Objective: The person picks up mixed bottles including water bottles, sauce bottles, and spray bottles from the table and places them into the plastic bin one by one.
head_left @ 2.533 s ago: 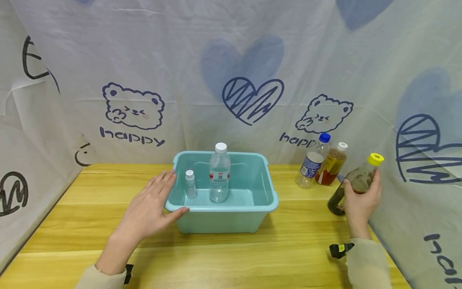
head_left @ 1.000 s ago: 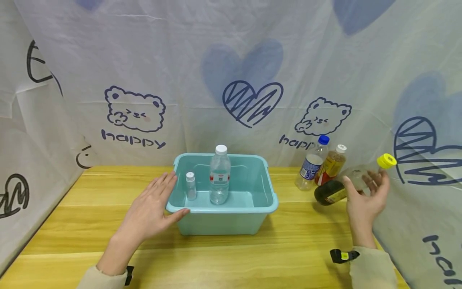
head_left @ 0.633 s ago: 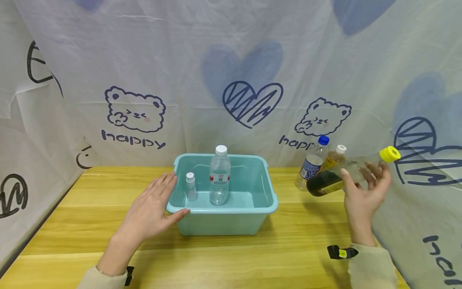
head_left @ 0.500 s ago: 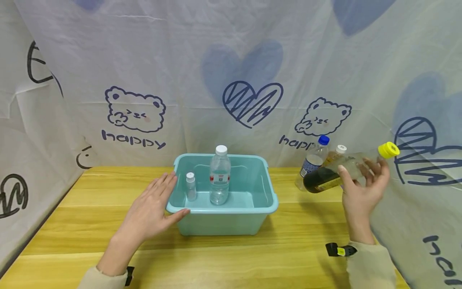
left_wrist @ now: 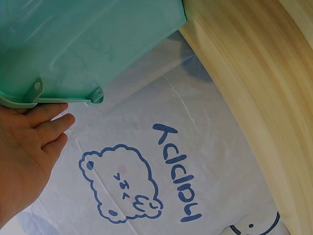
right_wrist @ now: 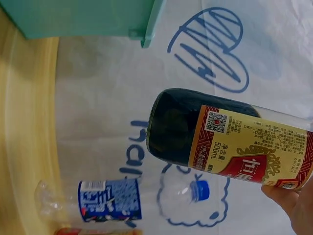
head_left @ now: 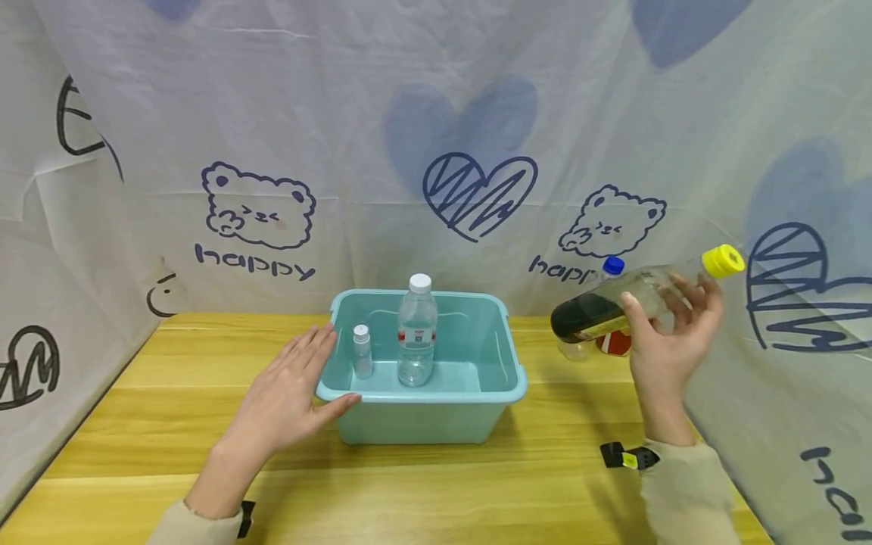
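My right hand [head_left: 671, 344] grips a glass vinegar bottle [right_wrist: 234, 142] with dark liquid, a yellow and red label and a yellow cap. It is held in the air, tilted far over, with its base toward the tub and its cap to the right. With fingers straight, my left hand [head_left: 282, 393] rests against the left rim of the teal plastic tub [head_left: 422, 420]. Inside that tub stand a clear water bottle [head_left: 417, 333] with a white cap and a small clear bottle [head_left: 362, 354], also white-capped.
Behind the vinegar bottle stand a clear bottle with a blue cap [head_left: 613, 265] and a bottle with a red label [head_left: 615, 344], both partly hidden. A wooden table [head_left: 409, 492] bears everything. A printed cloth [head_left: 368, 151] hangs behind and at both sides.
The right hand has lifted the vinegar bottle off the table, tipped it over and carried it up and left, in front of the other two bottles. The left hand has stayed at the tub's rim.
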Demonstrator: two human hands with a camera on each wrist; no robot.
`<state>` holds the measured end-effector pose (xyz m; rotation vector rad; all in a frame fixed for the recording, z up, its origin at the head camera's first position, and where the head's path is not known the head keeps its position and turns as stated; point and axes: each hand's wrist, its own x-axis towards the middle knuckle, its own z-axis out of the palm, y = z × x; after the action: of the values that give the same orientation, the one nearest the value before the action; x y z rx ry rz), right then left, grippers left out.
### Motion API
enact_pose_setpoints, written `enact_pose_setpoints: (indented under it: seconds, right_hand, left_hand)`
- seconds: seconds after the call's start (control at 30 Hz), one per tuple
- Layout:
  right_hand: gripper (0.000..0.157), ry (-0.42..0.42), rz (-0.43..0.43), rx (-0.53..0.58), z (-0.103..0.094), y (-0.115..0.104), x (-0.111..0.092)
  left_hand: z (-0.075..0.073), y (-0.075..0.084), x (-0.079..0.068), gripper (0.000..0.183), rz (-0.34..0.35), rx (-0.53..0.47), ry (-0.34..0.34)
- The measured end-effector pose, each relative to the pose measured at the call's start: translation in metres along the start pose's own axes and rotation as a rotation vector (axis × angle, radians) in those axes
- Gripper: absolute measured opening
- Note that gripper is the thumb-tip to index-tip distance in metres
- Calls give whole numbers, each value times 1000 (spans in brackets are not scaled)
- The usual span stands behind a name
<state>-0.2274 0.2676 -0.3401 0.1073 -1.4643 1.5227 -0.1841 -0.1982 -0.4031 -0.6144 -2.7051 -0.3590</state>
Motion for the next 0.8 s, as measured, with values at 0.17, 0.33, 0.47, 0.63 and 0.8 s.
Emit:
enact_pose_setpoints:
  seconds: [0.17, 0.33, 0.47, 0.63, 0.8]
  right_hand:
    - [83, -26, -9, 34, 10, -3, 1]
    - [81, -47, -33, 117, 21, -9, 0]
    - [78, -76, -83, 90, 30, -14, -1]
    - [77, -106, -104, 86, 41, -17, -2]
    - [79, -141, -91, 124, 51, -17, -3]
  left_hand:
    - [0, 0, 0, 99, -2, -1, -2]
    - [0, 0, 0, 99, -3, -5, 1]
    - [0, 0, 0, 99, -7, -4, 1]
    - [0, 0, 0, 99, -8, -2, -6]
    - [-1, 0, 1, 99, -6, -3, -5]
